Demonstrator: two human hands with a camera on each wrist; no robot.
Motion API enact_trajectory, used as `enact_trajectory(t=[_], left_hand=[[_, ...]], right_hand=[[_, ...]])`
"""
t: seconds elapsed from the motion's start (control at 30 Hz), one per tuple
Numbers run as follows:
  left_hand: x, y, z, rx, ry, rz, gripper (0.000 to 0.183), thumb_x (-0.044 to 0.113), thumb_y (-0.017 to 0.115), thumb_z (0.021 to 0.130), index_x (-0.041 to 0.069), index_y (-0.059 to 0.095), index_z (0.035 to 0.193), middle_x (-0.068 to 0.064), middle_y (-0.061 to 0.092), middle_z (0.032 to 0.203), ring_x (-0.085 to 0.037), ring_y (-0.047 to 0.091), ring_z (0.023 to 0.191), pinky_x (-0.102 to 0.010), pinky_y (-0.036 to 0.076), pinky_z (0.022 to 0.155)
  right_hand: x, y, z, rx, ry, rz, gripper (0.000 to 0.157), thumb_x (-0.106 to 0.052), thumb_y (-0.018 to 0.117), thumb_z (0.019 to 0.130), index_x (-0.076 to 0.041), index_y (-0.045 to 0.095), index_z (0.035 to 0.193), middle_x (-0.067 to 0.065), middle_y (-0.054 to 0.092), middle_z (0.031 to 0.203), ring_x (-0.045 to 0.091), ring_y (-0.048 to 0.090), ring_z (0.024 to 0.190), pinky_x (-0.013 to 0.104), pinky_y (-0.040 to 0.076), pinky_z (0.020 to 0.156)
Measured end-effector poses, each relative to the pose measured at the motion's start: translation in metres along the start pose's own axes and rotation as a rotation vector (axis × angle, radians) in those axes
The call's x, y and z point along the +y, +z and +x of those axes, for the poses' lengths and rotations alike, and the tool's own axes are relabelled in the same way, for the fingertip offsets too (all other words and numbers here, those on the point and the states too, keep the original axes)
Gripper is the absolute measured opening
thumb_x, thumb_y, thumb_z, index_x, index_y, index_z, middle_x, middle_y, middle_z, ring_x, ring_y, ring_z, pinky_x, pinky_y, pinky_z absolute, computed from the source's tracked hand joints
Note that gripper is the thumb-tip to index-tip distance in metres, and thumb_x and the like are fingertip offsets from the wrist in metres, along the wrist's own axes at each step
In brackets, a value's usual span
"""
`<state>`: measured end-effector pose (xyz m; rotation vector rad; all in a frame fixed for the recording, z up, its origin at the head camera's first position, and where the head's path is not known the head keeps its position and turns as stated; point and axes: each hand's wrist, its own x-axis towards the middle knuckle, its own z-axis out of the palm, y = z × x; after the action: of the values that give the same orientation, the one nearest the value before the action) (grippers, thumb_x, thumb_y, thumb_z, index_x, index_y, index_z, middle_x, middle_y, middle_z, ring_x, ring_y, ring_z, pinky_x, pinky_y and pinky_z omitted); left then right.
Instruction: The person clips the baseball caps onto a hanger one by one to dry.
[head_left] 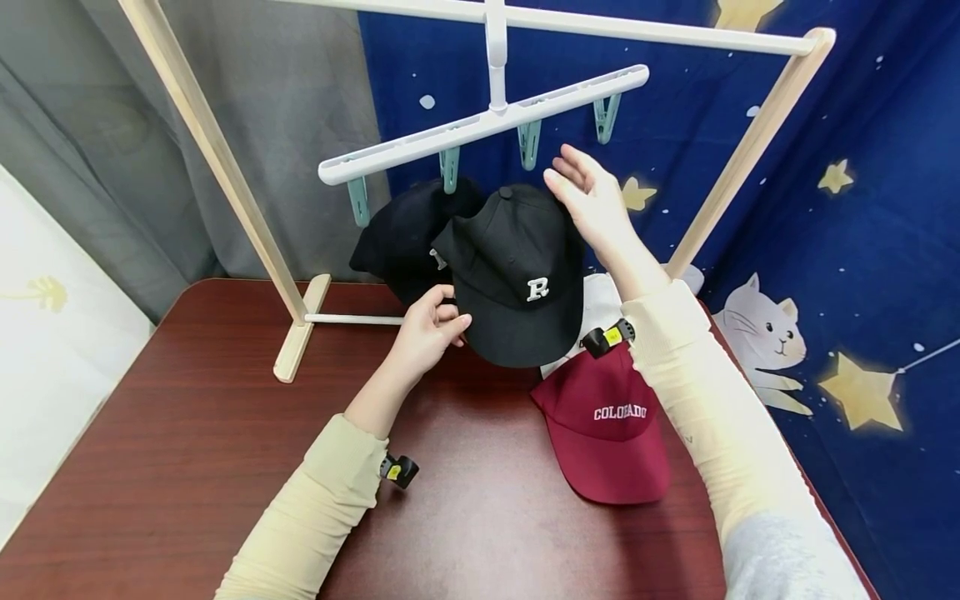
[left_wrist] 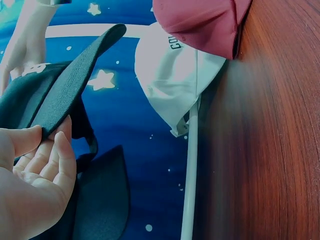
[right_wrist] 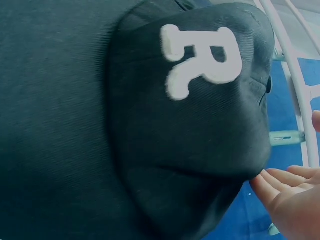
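Note:
A black baseball cap (head_left: 517, 258) with a white letter R is held up in front of the hanger's clips. My left hand (head_left: 427, 333) pinches the edge of its brim (left_wrist: 75, 85) between thumb and fingers. Beside the crown is my right hand (head_left: 592, 200), its fingers fairly straight and fingertips right at the cap's side in the right wrist view. A white hanger (head_left: 480, 125) with teal clips hangs above, its left end lower. Behind the black cap, a second dark cap (head_left: 405, 237) sits just under the left clips (head_left: 448, 169), partly hidden.
A maroon COLORADO cap (head_left: 615, 442) lies on the brown table (head_left: 465, 517), overlapping a white cap (left_wrist: 170, 70). The wooden rack's left post (head_left: 217, 167) and right post (head_left: 750, 150) flank the hanger. A white lower bar (head_left: 352, 319) runs near the table's back edge.

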<state>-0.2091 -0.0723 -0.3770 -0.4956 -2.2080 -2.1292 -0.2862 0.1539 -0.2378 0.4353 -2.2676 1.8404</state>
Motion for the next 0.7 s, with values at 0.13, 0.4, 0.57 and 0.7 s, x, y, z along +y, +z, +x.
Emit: enact_trajectory(t=[0.13, 0.4, 0.57, 0.7], left_hand=[[-0.002, 0.001, 0.0, -0.003, 0.011, -0.003, 0.025, -0.008, 0.06, 0.09, -0.005, 0.051, 0.113, -0.014, 0.061, 0.075, -0.023, 0.056, 0.062, -0.029, 0.052, 0.061], [-0.001, 0.001, -0.001, -0.006, 0.007, 0.015, 0.026, -0.007, 0.06, 0.09, -0.004, 0.052, 0.113, -0.015, 0.063, 0.078, -0.022, 0.057, 0.063, -0.03, 0.053, 0.062], [-0.001, 0.0, -0.001, -0.005, 0.007, 0.012, 0.026, -0.007, 0.06, 0.09, -0.004, 0.051, 0.114, -0.015, 0.063, 0.078, -0.023, 0.057, 0.063, -0.03, 0.053, 0.062], [-0.001, 0.0, -0.001, -0.005, 0.008, 0.007, 0.025, -0.007, 0.06, 0.09, -0.005, 0.051, 0.113, -0.015, 0.062, 0.076, -0.026, 0.057, 0.063, -0.03, 0.053, 0.062]], right_hand=[[-0.008, 0.004, 0.005, -0.033, -0.001, -0.066, 0.062, -0.019, 0.06, 0.095, -0.001, 0.032, 0.147, 0.016, 0.04, 0.146, 0.018, 0.041, 0.132, 0.018, 0.031, 0.103], [-0.014, 0.008, 0.017, -0.061, 0.054, 0.012, 0.058, -0.011, 0.05, 0.099, 0.001, 0.025, 0.149, 0.016, 0.034, 0.15, 0.016, 0.038, 0.133, 0.026, 0.035, 0.103], [-0.017, 0.012, 0.023, -0.078, 0.119, 0.07, 0.059, -0.009, 0.048, 0.099, -0.001, 0.02, 0.15, 0.015, 0.032, 0.151, 0.016, 0.037, 0.133, 0.029, 0.033, 0.106], [-0.018, 0.013, 0.028, -0.098, 0.159, 0.077, 0.061, -0.011, 0.049, 0.1, -0.003, 0.018, 0.151, 0.012, 0.03, 0.152, 0.015, 0.035, 0.134, 0.03, 0.031, 0.107]])
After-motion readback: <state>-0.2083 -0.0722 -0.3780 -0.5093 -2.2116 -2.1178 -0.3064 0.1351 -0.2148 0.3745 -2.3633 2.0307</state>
